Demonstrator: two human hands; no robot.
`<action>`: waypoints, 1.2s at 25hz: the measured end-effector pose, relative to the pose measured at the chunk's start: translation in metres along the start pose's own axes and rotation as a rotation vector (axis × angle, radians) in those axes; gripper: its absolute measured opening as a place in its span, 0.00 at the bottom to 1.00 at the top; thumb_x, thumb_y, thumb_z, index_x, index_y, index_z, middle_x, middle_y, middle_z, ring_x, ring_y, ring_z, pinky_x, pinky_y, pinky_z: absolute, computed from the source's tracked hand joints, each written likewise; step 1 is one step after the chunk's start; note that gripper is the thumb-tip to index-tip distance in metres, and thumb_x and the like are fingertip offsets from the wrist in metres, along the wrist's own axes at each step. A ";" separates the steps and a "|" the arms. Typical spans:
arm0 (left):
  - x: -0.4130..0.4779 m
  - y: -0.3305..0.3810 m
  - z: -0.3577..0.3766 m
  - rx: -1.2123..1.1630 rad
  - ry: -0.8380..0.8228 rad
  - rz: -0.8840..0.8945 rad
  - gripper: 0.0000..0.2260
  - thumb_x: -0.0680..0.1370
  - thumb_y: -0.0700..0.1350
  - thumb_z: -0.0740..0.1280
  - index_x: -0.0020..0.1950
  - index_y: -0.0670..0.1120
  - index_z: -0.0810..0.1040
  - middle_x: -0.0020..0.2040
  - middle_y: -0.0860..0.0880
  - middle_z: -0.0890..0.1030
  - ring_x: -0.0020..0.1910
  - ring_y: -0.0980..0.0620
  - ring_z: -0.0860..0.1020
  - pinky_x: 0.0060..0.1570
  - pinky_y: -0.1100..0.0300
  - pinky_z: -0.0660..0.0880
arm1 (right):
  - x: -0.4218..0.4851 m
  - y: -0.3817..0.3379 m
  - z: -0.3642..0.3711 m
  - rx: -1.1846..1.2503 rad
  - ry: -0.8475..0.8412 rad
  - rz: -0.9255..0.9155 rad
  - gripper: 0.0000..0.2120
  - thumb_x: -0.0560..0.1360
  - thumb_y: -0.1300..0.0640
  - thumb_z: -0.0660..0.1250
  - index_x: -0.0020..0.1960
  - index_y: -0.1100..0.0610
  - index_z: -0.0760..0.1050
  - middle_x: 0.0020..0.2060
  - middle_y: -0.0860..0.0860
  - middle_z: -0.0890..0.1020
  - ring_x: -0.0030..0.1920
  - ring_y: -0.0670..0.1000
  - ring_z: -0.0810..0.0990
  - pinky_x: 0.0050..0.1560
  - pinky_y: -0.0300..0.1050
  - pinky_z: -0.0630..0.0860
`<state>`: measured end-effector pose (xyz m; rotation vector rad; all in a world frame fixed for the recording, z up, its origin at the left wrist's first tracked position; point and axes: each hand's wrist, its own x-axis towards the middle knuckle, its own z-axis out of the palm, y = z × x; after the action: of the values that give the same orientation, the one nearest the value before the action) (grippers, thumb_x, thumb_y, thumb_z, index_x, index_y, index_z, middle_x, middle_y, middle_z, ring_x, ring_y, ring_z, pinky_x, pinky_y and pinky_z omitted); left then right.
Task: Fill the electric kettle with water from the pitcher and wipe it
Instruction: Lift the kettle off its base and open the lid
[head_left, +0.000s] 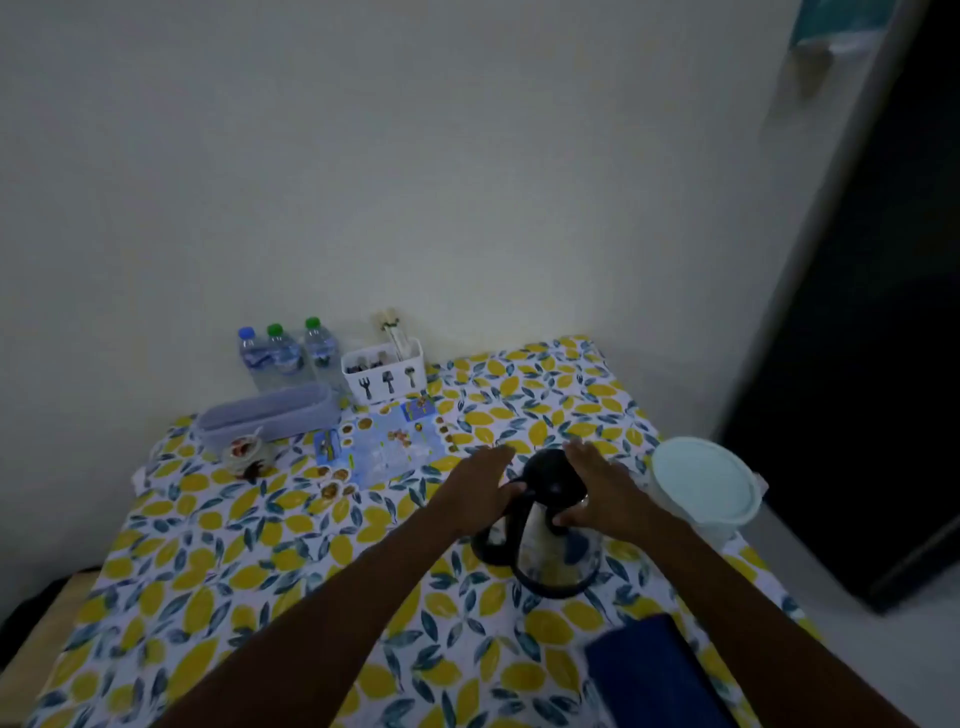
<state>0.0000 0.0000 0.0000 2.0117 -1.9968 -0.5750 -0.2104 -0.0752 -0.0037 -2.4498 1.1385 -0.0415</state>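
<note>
A steel electric kettle (548, 551) with a black lid and black handle stands on the lemon-print tablecloth (260, 571). My left hand (480, 486) rests at the top of the handle, fingers curled on it. My right hand (602, 488) lies against the right side of the lid, fingers spread. A white pitcher (704, 486) with a pale lid stands just right of the kettle. A folded dark blue cloth (657, 675) lies near the front edge, below the kettle.
Three water bottles (285, 353) line the wall at the back. Beside them stand a white cutlery holder (387, 371), a lilac long container (267, 415), a small cup (244, 452) and a printed leaflet (384, 441). The table's right edge drops to the floor.
</note>
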 end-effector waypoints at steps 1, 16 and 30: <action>-0.002 0.003 0.011 -0.055 -0.011 -0.040 0.28 0.82 0.55 0.58 0.78 0.45 0.55 0.79 0.44 0.59 0.77 0.43 0.57 0.75 0.49 0.57 | 0.000 -0.001 0.011 0.071 0.027 -0.016 0.52 0.71 0.43 0.72 0.77 0.58 0.39 0.78 0.55 0.42 0.78 0.56 0.43 0.76 0.56 0.51; -0.019 0.012 0.063 -0.590 0.288 -0.152 0.06 0.79 0.50 0.67 0.54 0.54 0.71 0.48 0.49 0.77 0.44 0.53 0.76 0.42 0.60 0.71 | -0.008 0.000 0.052 0.414 0.347 0.004 0.47 0.67 0.56 0.77 0.77 0.56 0.52 0.76 0.45 0.52 0.77 0.52 0.52 0.74 0.54 0.60; -0.179 -0.045 0.030 -0.649 0.309 -0.214 0.11 0.75 0.55 0.69 0.54 0.67 0.71 0.48 0.59 0.78 0.45 0.66 0.77 0.44 0.69 0.74 | -0.063 -0.093 0.116 0.256 0.101 -0.178 0.56 0.66 0.38 0.73 0.72 0.41 0.30 0.75 0.39 0.36 0.75 0.42 0.33 0.76 0.54 0.46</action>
<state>0.0302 0.1825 -0.0288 1.7676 -1.2149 -0.7769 -0.1614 0.0671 -0.0620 -2.3317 0.8897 -0.3465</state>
